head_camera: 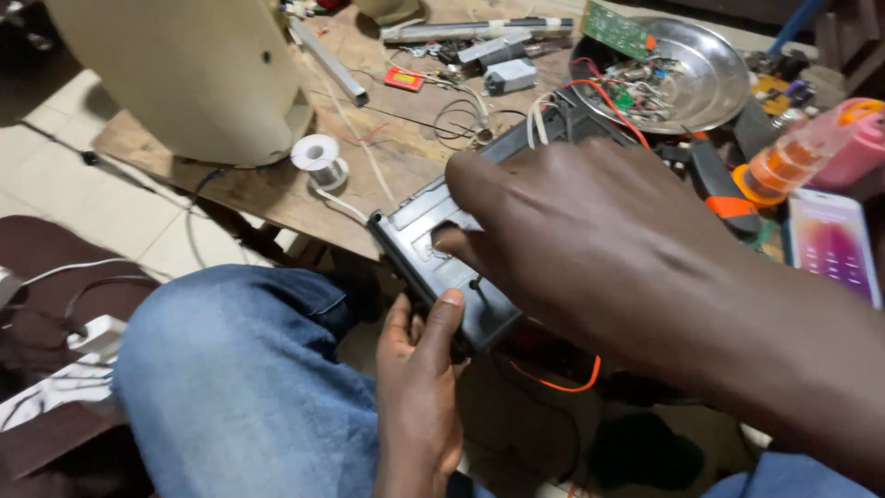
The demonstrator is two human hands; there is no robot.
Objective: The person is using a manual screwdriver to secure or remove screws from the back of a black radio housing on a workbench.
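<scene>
Both hands work 1 black casing (442, 263): left hand (419, 387) grips its near end to steady it, right hand (590, 235) presses fingertips on top, beyond them a metal bowl (710, 88) on the surface (277, 184).

A solder spool (320, 157) sits on the workbench (267, 189), left of the metal bowl (714, 78).

A lit pink-purple phone screen (832, 244) lies far right.

Black casing (442, 263); blue jeans (240, 387); silver bowl (714, 78); green circuit board (616, 30); orange wire (562, 383); pink bottle (853, 148).
</scene>
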